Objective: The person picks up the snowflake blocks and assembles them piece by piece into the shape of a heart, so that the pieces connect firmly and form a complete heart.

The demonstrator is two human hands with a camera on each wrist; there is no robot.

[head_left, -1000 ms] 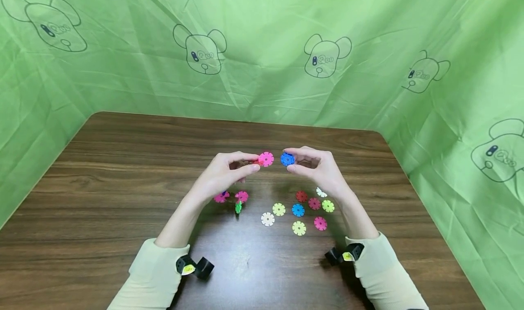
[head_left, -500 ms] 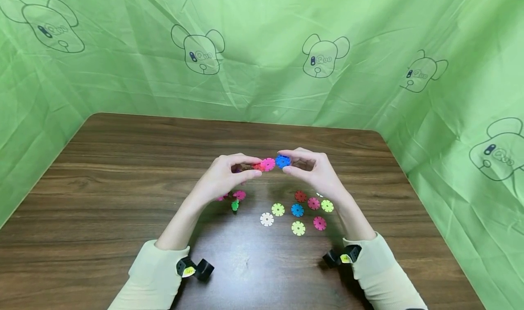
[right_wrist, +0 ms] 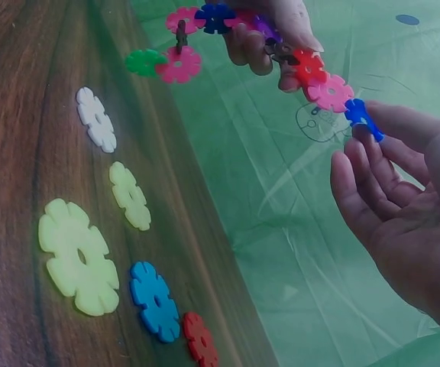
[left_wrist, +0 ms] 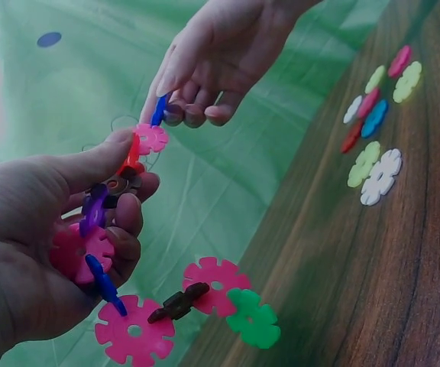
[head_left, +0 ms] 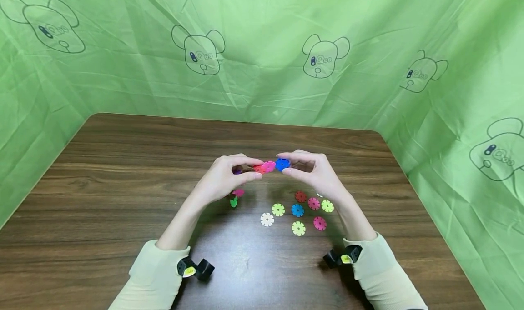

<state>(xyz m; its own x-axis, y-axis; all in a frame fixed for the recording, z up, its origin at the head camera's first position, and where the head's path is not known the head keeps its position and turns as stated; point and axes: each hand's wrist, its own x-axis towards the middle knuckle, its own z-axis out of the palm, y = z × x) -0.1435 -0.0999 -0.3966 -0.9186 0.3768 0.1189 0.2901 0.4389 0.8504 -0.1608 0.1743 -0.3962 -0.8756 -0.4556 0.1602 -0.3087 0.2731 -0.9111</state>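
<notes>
My left hand (head_left: 224, 177) pinches the red disc (right_wrist: 309, 67) of a chain of notched plastic snowflake discs. Beyond the red one, a pink disc (head_left: 269, 166) forms the chain's near end. Between right thumb and forefinger, my right hand (head_left: 314, 169) holds a blue disc (head_left: 282, 164), whose edge meets the pink disc's rim in both wrist views. The chain's other links pass under the left palm: a purple disc (left_wrist: 94, 210), a pink one, a blue one, dark brown ones, and a green disc (left_wrist: 253, 317) at the hanging tail. The palm hides part of this chain.
Loose discs lie flat on the wooden table (head_left: 135, 173) below the hands: white (head_left: 267, 219), yellow-green (head_left: 298, 228), blue (head_left: 297, 210), red (head_left: 300, 196) and pink (head_left: 319, 223). Another white disc is mostly covered by the right wrist. Green cloth (head_left: 262, 64) hangs behind the table.
The hands have come together, bringing the blue disc from apart to the pink disc's edge. The chain's end has tilted and dropped slightly, while its tail has moved partly behind the left hand.
</notes>
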